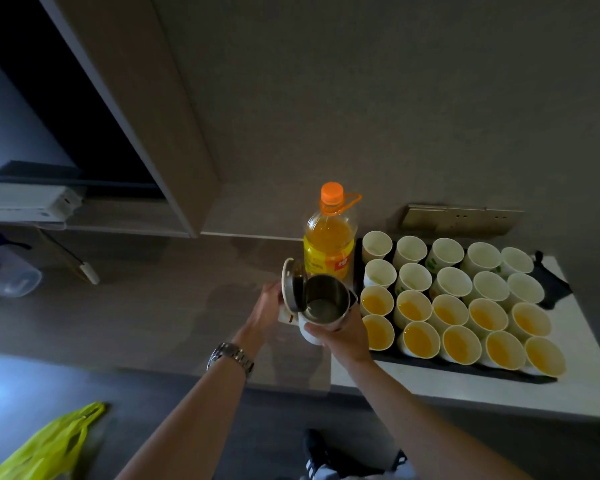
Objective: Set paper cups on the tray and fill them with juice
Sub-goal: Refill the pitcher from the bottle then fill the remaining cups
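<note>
From my head camera, looking down: my right hand (343, 336) is curled round the body of the kettle (321, 301), holding it just left of the tray (430, 362). The kettle's lid (290, 285) stands flipped open, and I can see its steel inside. My left hand (267, 306) is at the kettle's far left side, behind the lid; its fingers are hidden, so I cannot tell whether they grip or only touch. There is a watch (231, 356) on that wrist.

The juice bottle (329, 237), capped in orange, stands upright just behind the kettle, beside the tray's back left corner. The paper cups (452, 282) stand on the tray in four rows: the two rows nearer me hold juice, and the two rows behind look empty. A yellow bag (49, 445) lies on the floor, far left of the tray.
</note>
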